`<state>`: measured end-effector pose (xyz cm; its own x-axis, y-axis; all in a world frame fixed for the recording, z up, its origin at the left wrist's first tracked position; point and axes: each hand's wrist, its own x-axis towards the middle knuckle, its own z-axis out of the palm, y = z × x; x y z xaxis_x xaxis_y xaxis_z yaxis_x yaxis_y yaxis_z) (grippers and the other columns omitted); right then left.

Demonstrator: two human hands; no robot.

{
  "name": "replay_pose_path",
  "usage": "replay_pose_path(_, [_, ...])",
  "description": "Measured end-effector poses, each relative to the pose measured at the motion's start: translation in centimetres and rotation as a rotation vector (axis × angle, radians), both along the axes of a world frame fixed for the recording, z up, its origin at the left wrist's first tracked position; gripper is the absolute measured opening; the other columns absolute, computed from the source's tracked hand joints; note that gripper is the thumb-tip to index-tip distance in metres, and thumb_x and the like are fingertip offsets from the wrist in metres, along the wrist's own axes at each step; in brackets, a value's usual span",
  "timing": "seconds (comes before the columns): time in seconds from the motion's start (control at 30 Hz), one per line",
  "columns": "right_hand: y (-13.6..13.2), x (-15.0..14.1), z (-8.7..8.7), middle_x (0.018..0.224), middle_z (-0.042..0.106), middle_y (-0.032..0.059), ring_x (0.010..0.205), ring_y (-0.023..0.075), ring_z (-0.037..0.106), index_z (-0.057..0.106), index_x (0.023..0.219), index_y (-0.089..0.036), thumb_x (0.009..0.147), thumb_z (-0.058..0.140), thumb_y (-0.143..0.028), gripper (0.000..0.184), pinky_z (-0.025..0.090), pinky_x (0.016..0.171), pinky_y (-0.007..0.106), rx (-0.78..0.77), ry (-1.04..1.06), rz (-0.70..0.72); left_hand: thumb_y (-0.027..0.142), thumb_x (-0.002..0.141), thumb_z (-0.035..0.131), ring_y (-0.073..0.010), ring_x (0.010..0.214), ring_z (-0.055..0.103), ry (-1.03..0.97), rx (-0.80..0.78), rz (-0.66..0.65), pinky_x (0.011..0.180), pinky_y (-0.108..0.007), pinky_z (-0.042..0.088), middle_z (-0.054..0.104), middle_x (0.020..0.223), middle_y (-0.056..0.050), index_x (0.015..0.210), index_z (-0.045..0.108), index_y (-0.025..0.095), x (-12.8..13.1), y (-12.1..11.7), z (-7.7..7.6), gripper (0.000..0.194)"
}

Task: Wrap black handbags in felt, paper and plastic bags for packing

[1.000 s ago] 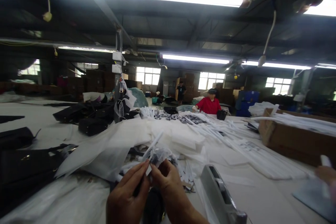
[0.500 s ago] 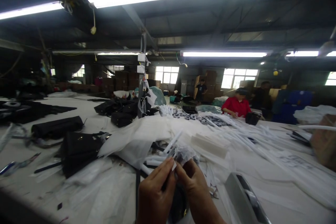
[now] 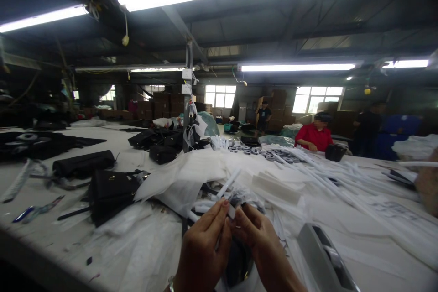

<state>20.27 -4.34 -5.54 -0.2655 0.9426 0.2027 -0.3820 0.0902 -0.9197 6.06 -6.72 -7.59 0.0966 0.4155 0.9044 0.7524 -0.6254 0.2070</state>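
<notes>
My left hand (image 3: 206, 242) pinches a small whitish piece (image 3: 231, 211) between thumb and forefinger. From the other side my right hand (image 3: 263, 242) meets it, its thumb and fingers pressed together at the piece's edge. What the piece is made for cannot be made out. Below both hands lies a shiny black bag (image 3: 237, 260) with a gold-coloured fitting, partly hidden by the wrists. Crumpled clear plastic (image 3: 251, 198) and white tubes (image 3: 228, 183) are just beyond my fingertips.
A grey tape dispenser (image 3: 325, 255) stands to the right. On the left are a black handbag (image 3: 111, 194), a rolled black bag (image 3: 84, 163) and a blue-handled tool (image 3: 23, 214). White foam sheets (image 3: 185, 169) cover the middle. A co-worker in red (image 3: 314, 138) sits across the table.
Both hands stay together, the small piece now turned to show more of its face. The view has shifted slightly left. The co-worker's head and arms have moved a little.
</notes>
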Motion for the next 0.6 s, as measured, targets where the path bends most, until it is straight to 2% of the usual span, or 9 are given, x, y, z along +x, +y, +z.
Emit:
replay_pose_path(0.1, [-0.1, 0.2, -0.1, 0.095, 0.072, 0.0058, 0.096, 0.0228, 0.066, 0.074, 0.099, -0.019, 0.078, 0.080, -0.046, 0.035, 0.054, 0.087, 0.033, 0.010, -0.064, 0.009, 0.019, 0.095, 0.052, -0.0206, 0.118, 0.065, -0.161, -0.194, -0.125, 0.104, -0.028, 0.051, 0.070, 0.125, -0.009, 0.122, 0.069, 0.016, -0.3, 0.0, 0.5, 0.032])
replay_pose_path(0.17, [-0.2, 0.4, -0.2, 0.101, 0.072, 0.0067, 0.100, 0.0244, 0.066, 0.074, 0.106, -0.020, 0.079, 0.078, -0.046, 0.038, 0.052, 0.091, 0.036, 0.001, -0.048, 0.018, 0.028, 0.095, 0.056, -0.0224, 0.118, 0.064, -0.327, -0.401, -0.219, 0.104, -0.032, 0.051, 0.070, 0.124, -0.006, 0.118, 0.070, 0.022, -0.6, 0.2, 1.0, 0.028])
replay_pose_path(0.23, [-0.1, 0.6, -0.3, 0.103, 0.072, 0.0067, 0.101, 0.0239, 0.066, 0.074, 0.110, -0.021, 0.081, 0.076, -0.046, 0.038, 0.050, 0.094, 0.037, -0.001, -0.040, 0.044, 0.036, 0.091, 0.061, -0.0258, 0.116, 0.065, -0.469, -0.624, -0.322, 0.102, -0.037, 0.051, 0.071, 0.122, -0.006, 0.117, 0.070, 0.024, -1.1, 0.6, 1.8, 0.030])
replay_pose_path(0.3, [0.0, 1.0, -0.5, 0.101, 0.072, 0.0061, 0.098, 0.0223, 0.065, 0.074, 0.110, -0.021, 0.083, 0.075, -0.046, 0.037, 0.049, 0.091, 0.034, 0.002, -0.078, 0.045, 0.040, 0.087, 0.066, -0.0289, 0.111, 0.067, -0.518, -0.804, -0.423, 0.099, -0.040, 0.052, 0.072, 0.116, -0.008, 0.113, 0.069, 0.021, -1.7, 1.1, 2.6, 0.033])
replay_pose_path(0.43, [0.3, 1.6, -0.9, 0.086, 0.068, 0.0026, 0.084, 0.0171, 0.061, 0.076, 0.098, -0.020, 0.081, 0.076, -0.047, 0.032, 0.046, 0.072, 0.026, 0.013, -0.174, -0.051, 0.044, 0.081, 0.071, -0.0310, 0.110, 0.065, -0.476, -0.964, -0.538, 0.096, -0.039, 0.050, 0.073, 0.108, -0.008, 0.102, 0.069, 0.019, -2.3, 2.0, 3.8, 0.033])
replay_pose_path(0.53, [0.2, 1.3, -0.8, 0.076, 0.065, 0.0007, 0.077, 0.0146, 0.058, 0.076, 0.087, -0.018, 0.080, 0.076, -0.048, 0.030, 0.043, 0.066, 0.023, 0.028, -0.183, -0.083, 0.048, 0.077, 0.075, -0.0296, 0.105, 0.066, -0.538, -1.027, -0.610, 0.089, -0.036, 0.050, 0.073, 0.103, -0.008, 0.099, 0.066, 0.018, -2.1, 2.4, 4.0, 0.038])
replay_pose_path(0.6, [0.2, 1.1, -0.6, 0.080, 0.067, 0.0015, 0.076, 0.0144, 0.058, 0.076, 0.090, -0.018, 0.080, 0.075, -0.048, 0.032, 0.044, 0.065, 0.023, 0.054, -0.175, -0.075, 0.049, 0.074, 0.077, -0.0288, 0.103, 0.067, -0.594, -1.044, -0.606, 0.085, -0.033, 0.051, 0.074, 0.101, -0.007, 0.098, 0.065, 0.018, -1.7, 2.4, 3.9, 0.041])
